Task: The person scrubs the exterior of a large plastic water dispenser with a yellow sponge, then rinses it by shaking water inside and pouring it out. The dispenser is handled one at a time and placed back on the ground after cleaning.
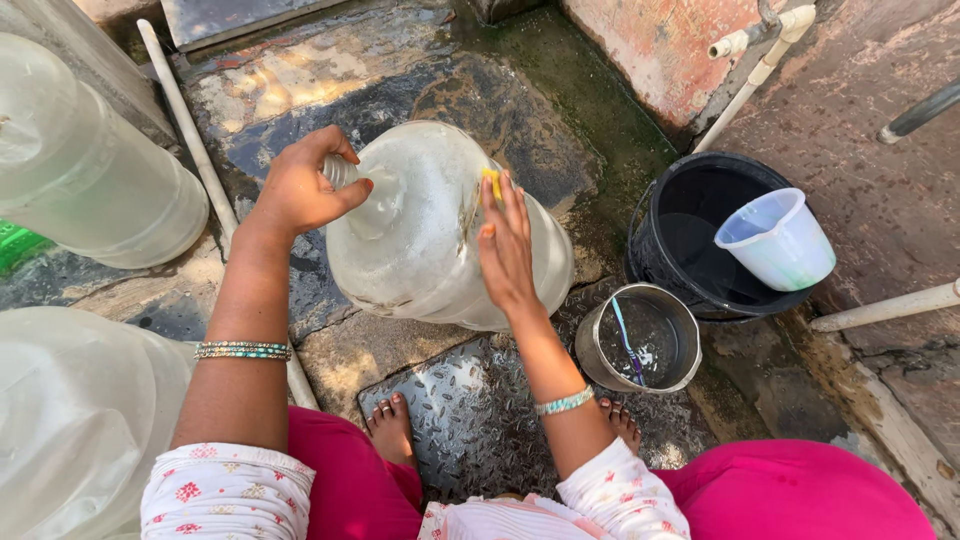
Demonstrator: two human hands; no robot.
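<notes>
Two hands on one large clear water jug (430, 235), tipped on its side over wet stone floor (400, 70)
Left hand (300, 185): fingers curled shut round jug neck, thumb across the shoulder, mouth pointing up-left
Right hand (505, 245): fingers nearly straight, pressed flat on jug wall, small yellow scrubber (493, 181) under fingertips; no closed grasp
Wrists: beaded bangles (243, 350) on left, pale band on right
Sleeves white with red flowers, magenta trousers, bare toes on steel chequer plate (470, 420) just below jug
Right of jug, near right forearm: small steel pot (600, 365) with water and a thin blue-handled item inside, kind unclear
Beyond pot, touching or just beside it: black bucket (650, 250) holding water and a white plastic mug (785, 245) leaning at its rim
Upper left: second clear jug (90, 170) on its side; lower left: third clear jug (70, 420), partly out of view
White pipes (190, 130) along floor and wall
</notes>
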